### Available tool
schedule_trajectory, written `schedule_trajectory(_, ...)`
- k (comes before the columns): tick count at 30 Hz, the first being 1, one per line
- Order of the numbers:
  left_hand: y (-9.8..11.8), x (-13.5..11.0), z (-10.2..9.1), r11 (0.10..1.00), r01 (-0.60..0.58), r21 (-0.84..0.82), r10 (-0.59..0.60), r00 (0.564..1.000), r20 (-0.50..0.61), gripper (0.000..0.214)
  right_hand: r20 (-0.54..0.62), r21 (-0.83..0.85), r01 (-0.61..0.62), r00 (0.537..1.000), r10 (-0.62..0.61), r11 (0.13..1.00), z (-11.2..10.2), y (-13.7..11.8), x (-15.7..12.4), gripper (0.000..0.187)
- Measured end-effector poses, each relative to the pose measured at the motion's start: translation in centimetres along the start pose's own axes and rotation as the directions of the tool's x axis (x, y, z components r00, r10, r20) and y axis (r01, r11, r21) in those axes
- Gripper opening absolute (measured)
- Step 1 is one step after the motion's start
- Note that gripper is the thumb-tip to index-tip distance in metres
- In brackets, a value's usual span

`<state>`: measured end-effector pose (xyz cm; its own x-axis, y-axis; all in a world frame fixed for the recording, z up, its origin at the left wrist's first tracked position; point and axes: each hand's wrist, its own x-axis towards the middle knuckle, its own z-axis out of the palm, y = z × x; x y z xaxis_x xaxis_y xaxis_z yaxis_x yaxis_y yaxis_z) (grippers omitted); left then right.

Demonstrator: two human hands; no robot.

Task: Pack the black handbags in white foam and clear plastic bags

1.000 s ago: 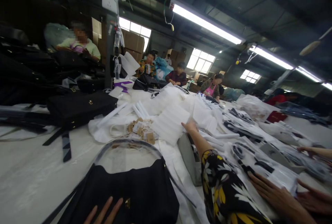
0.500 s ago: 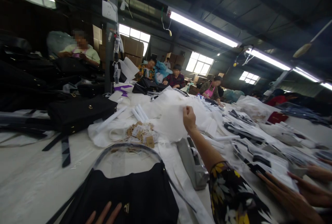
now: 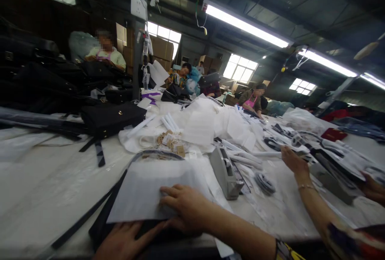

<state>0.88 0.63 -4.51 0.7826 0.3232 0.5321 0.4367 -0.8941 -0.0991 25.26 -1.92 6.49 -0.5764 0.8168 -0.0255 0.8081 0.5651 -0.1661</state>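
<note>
White sheet (image 3: 138, 191) lies longest left-to-right on the black bag (image 3: 100, 228), right hand (image 3: 184, 208) spread on top; I can't tell if the left hand (image 3: 122, 240) grips.

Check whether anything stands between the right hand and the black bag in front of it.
Yes: the white sheet lies over part of the black bag, under the fingers of the right hand.
</note>
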Motion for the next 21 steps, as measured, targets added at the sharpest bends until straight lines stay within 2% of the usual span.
schedule_trajectory(2, 0.3, -0.2, -0.2, 0.999, 0.029, 0.013, -0.03, 0.999, 0.021, 0.078, 0.021, 0.008, 0.029, 0.999, -0.029, 1.0, -0.7, 1.1, 0.0, 0.061)
schedule_trajectory(5, 0.5, -0.3, -0.3, 0.999, 0.047, 0.002, -0.047, 0.996, 0.071, 0.075, 0.003, 0.036, 0.038, 0.999, -0.038, 0.999, -0.3, 2.2, 0.1, 0.068)
schedule_trajectory(9, 0.6, 0.1, -1.1, 0.993, 0.084, -0.079, -0.071, 0.985, 0.154, 0.068, 0.022, 0.041, 0.037, 0.999, -0.038, 0.998, 1.3, 1.6, -0.3, 0.066)
schedule_trajectory(14, 1.2, 0.3, -2.1, 0.943, 0.216, -0.253, -0.123, 0.932, 0.34, 0.036, 0.087, 0.105, 0.216, 0.97, -0.225, 0.971, 1.3, 0.2, -1.1, 0.056)
schedule_trajectory(17, 1.3, 0.4, -2.3, 0.924, 0.263, -0.279, -0.149, 0.917, 0.371, 0.022, 0.09, 0.128, 0.269, 0.955, -0.281, 0.955, 1.4, 0.4, -1.2, 0.052)
schedule_trajectory(21, 1.4, 0.0, -1.9, 0.918, 0.285, -0.275, -0.167, 0.908, 0.383, 0.025, 0.076, 0.134, 0.283, 0.953, -0.294, 0.95, 2.2, 1.2, -1.1, 0.048)
